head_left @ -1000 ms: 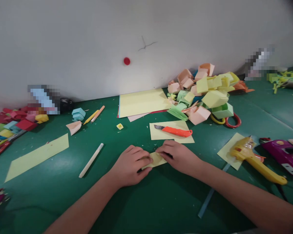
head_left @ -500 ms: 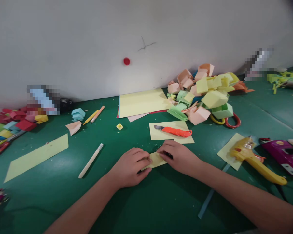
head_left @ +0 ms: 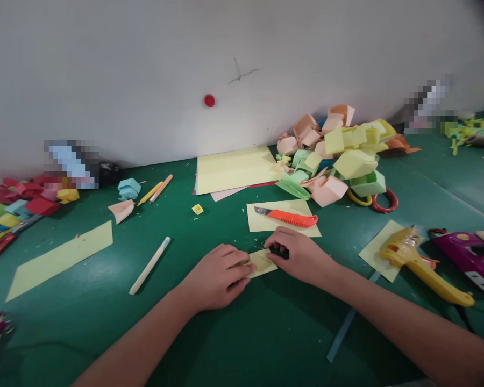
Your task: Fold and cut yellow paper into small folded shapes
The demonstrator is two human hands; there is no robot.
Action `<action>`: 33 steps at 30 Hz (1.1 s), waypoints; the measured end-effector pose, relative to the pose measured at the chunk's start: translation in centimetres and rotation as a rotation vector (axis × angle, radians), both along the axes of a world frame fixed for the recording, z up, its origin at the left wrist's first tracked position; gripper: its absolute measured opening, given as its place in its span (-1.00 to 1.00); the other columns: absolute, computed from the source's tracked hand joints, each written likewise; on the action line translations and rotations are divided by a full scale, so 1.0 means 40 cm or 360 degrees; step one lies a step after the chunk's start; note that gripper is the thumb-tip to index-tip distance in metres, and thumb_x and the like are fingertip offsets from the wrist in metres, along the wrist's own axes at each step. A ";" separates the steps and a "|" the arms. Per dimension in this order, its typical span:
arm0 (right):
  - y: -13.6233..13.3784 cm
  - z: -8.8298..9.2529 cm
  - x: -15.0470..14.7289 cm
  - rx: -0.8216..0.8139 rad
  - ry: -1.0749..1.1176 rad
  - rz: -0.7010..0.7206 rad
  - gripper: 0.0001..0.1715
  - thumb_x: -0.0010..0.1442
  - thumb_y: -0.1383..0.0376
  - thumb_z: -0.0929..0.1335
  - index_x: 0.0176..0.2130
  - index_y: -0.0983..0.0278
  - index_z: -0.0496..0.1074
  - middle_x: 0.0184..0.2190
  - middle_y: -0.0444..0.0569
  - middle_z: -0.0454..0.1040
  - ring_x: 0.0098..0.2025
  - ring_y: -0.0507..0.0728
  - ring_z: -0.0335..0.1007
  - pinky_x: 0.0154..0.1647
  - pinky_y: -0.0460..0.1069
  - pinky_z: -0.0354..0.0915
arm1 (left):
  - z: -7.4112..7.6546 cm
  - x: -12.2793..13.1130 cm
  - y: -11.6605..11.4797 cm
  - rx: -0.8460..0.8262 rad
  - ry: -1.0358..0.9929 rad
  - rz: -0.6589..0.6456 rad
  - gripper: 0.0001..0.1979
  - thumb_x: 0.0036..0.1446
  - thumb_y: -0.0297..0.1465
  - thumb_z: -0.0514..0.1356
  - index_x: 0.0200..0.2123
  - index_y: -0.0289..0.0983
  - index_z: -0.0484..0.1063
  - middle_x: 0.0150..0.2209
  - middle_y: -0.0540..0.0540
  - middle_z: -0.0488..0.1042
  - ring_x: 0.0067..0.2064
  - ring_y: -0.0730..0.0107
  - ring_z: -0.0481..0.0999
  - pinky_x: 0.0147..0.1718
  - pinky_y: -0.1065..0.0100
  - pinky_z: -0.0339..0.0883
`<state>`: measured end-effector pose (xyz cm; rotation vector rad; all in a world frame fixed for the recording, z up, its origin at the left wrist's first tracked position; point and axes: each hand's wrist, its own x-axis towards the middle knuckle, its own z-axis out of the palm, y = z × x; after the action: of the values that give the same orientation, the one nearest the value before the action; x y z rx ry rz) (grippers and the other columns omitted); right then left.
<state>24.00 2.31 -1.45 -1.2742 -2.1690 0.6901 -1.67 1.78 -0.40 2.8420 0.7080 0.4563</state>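
A small piece of pale yellow paper (head_left: 262, 264) lies on the green tabletop between my hands. My left hand (head_left: 218, 277) holds its left part down, fingers bent over it and the thumb along the near edge. At the paper's upper right edge, my right hand (head_left: 298, 253) grips with thumb and curled fingertips; the exact contact is partly hidden. Just beyond the hands, an orange utility knife (head_left: 292, 217) with its blade out rests on more yellow paper (head_left: 258, 223). A whitish stick-like tool (head_left: 150, 266) lies to the left of my left hand.
A yellow glue gun (head_left: 423, 263) and a purple tool (head_left: 463, 258) lie at right. Folded paper pieces (head_left: 331, 156) are heaped by the wall, near scissors (head_left: 385, 200). Paper sheets (head_left: 237, 169) lie at the back. A yellow strip (head_left: 62, 260) and pencils (head_left: 161, 188) are at left.
My right hand has shifted slightly right along the paper, uncovering more of its surface. My left hand stays almost in place on the paper.
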 end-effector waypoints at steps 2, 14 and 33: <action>0.002 0.001 0.003 -0.0029 0.0011 0.0000 -0.92 0.22 0.37 0.42 -0.23 0.24 0.48 -0.29 -0.07 0.47 -0.34 0.05 0.38 -0.31 -0.03 0.32 | 0.001 0.000 0.000 0.0000 0.0005 -0.0005 -0.77 0.33 -0.39 0.15 0.02 -0.23 0.49 -0.04 -0.15 0.54 -0.07 0.25 0.47 -0.10 0.20 0.33; 0.002 0.003 0.002 -0.0078 0.0032 -0.0022 -0.94 0.21 0.35 0.43 -0.25 0.23 0.48 -0.31 -0.09 0.46 -0.34 0.06 0.38 -0.31 -0.02 0.32 | -0.002 -0.002 0.001 0.0012 -0.0016 -0.0013 -0.76 0.32 -0.38 0.17 0.02 -0.22 0.49 -0.03 -0.15 0.55 -0.07 0.25 0.48 -0.12 0.21 0.33; 0.008 0.003 0.008 -0.0114 0.0031 -0.0030 -0.85 0.19 0.33 0.45 -0.18 0.22 0.51 -0.31 -0.09 0.46 -0.33 0.06 0.38 -0.32 -0.02 0.33 | 0.003 -0.003 0.002 0.0019 -0.0041 -0.0024 -0.77 0.31 -0.38 0.18 0.01 -0.23 0.50 -0.04 -0.14 0.56 -0.07 0.27 0.48 -0.12 0.22 0.33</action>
<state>24.33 2.63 -1.33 -1.3170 -2.1312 0.7755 -1.78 1.85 -0.28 2.8450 0.6812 0.4956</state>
